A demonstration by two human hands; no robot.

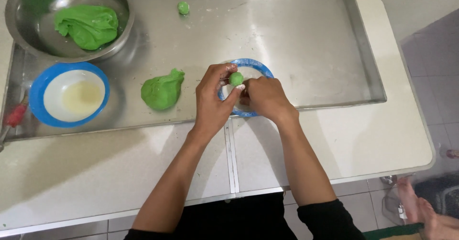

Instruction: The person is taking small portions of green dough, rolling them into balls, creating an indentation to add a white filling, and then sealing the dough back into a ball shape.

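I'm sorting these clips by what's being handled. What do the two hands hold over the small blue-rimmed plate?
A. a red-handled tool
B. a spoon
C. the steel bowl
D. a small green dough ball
D: both the left hand and right hand pinch a small green dough ball above the plate.

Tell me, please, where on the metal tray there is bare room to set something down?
The tray is bare across its right half, between the small dough ball and the right rim. The left is crowded: steel bowl, blue dish, dough lump. Both hands work over the blue-rimmed plate.
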